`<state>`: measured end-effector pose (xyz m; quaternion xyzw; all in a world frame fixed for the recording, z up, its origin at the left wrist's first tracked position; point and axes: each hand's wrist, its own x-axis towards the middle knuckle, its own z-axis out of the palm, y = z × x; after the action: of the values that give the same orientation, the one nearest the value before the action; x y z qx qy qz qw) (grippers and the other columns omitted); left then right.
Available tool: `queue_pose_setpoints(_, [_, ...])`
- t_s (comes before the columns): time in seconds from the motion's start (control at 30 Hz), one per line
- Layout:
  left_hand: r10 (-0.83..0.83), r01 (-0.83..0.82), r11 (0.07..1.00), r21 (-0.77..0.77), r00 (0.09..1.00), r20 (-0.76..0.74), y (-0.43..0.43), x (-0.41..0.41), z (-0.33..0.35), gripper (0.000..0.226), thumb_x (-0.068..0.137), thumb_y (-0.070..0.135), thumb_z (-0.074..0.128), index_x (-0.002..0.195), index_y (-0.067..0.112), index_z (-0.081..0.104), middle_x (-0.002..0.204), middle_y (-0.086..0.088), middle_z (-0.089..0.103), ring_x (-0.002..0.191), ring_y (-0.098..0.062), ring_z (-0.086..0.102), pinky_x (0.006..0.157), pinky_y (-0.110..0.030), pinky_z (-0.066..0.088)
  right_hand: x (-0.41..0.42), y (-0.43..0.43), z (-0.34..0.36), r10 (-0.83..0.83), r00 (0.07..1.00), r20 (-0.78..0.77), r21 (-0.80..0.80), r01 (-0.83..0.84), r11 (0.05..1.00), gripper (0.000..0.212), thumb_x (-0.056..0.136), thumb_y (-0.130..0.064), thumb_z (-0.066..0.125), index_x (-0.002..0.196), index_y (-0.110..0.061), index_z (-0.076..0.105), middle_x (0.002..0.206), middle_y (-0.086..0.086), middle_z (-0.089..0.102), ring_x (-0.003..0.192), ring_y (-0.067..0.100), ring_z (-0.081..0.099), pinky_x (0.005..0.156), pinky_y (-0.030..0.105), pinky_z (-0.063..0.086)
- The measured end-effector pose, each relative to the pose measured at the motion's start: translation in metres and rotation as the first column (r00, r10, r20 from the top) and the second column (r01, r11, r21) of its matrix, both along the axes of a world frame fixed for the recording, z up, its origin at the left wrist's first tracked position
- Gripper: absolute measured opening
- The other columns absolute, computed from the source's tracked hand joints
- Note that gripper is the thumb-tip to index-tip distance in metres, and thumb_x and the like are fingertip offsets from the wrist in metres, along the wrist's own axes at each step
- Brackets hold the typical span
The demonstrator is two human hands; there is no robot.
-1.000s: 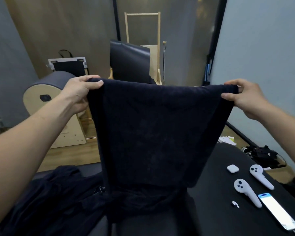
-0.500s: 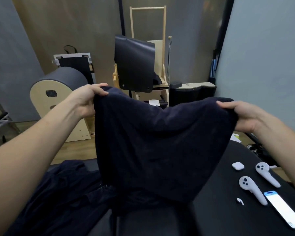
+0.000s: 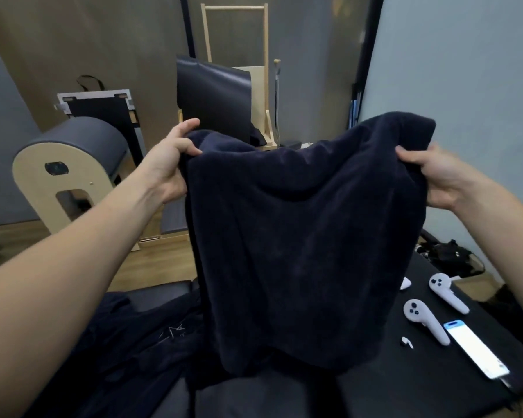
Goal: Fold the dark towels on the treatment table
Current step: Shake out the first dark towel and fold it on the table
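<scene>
Navy cloth fills the middle of the head view: one towel (image 3: 308, 236) hangs in the air above the table (image 3: 405, 384), spread between both hands. The left hand (image 3: 169, 164) grasps the towel's upper left corner, fingers and thumb pinching the edge. The right hand (image 3: 432, 179) grasps the upper right part, thumb pressed on the near face, and the cloth bunches into a hump above it. Between the hands the top edge sags in a shallow curve. The body of the towel falls in soft vertical folds. Its lower hem ends low over the black padded table; whether it touches the surface I cannot tell.

On the table's left side lies a pile (image 3: 118, 342) of more dark cloth, crumpled and unfolded, reaching under the left forearm. On the right side sit white items, apart from the towel: a near controller (image 3: 426, 324), a far controller (image 3: 447, 294), a phone (image 3: 474, 348) with its screen lit just beside the near controller, a single earbud (image 3: 407, 342), and a case (image 3: 404, 283) partly hidden by the towel's edge.

Beyond the table, on a wood floor, stands a barrel (image 3: 73, 164) with a grey padded top at the left. A pale wooden frame (image 3: 236, 40) rises at centre with a black pad (image 3: 213, 98) leaning in front of it. A black bag (image 3: 450, 257) lies by the right wall.
</scene>
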<state>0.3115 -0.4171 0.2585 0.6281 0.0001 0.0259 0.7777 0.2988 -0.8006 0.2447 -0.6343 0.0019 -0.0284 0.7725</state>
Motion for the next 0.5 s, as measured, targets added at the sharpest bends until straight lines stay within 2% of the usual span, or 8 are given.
queue_pose_setpoints(0.1, [-0.035,0.035,0.999,-0.013,0.999,-0.003,-0.003,-0.001,-0.011,0.068,0.085,-0.007,0.039,0.137,0.034,0.057,0.135,0.000,0.052,0.117,-0.026,0.060,0.094,-0.037,0.055,-0.012,0.001,0.000,-0.030,0.999,0.028,0.019,0.030,0.999,0.043,0.099,-0.009,0.052,0.142,-0.013,0.047,0.102,0.003,0.073,0.086,0.015,0.074,0.063,0.030,0.060])
queue_pose_setpoints(0.17, [-0.051,0.051,0.999,0.006,0.998,-0.028,0.008,-0.007,-0.018,0.068,0.084,-0.006,0.041,0.136,0.034,0.057,0.138,-0.002,0.051,0.121,-0.028,0.057,0.092,-0.038,0.054,-0.027,0.009,-0.005,-0.021,0.998,0.051,0.036,0.019,0.999,0.045,0.099,-0.007,0.052,0.143,-0.010,0.045,0.099,0.001,0.074,0.086,0.015,0.074,0.065,0.029,0.060])
queue_pose_setpoints(0.3, [-0.050,0.047,0.994,0.099,0.998,0.023,0.043,-0.023,-0.012,0.068,0.085,-0.007,0.036,0.135,0.032,0.059,0.138,-0.002,0.051,0.120,-0.026,0.058,0.092,-0.036,0.052,-0.063,0.042,-0.015,0.070,0.997,0.044,0.103,-0.074,0.992,0.035,0.095,-0.002,0.048,0.127,-0.012,0.056,0.090,0.001,0.076,0.084,0.016,0.074,0.066,0.030,0.060])
queue_pose_setpoints(0.4, [-0.054,0.036,0.988,0.152,0.992,0.114,0.069,-0.024,0.010,0.071,0.083,-0.009,0.029,0.138,0.027,0.057,0.134,-0.005,0.058,0.114,-0.022,0.065,0.097,-0.034,0.054,-0.086,0.076,-0.019,0.216,0.976,0.024,0.215,-0.216,0.952,0.031,0.076,-0.010,0.054,0.100,-0.011,0.074,0.091,0.004,0.075,0.087,0.022,0.073,0.074,0.034,0.061])
queue_pose_setpoints(0.5, [-0.038,0.005,0.982,0.191,0.985,0.171,0.095,-0.018,0.032,0.073,0.079,-0.007,0.029,0.138,0.024,0.058,0.129,-0.004,0.061,0.106,-0.018,0.069,0.087,-0.027,0.056,-0.102,0.114,-0.020,0.277,0.957,0.084,0.321,-0.289,0.902,0.034,0.058,-0.021,0.066,0.088,-0.011,0.079,0.093,0.007,0.076,0.089,0.024,0.073,0.078,0.037,0.060])
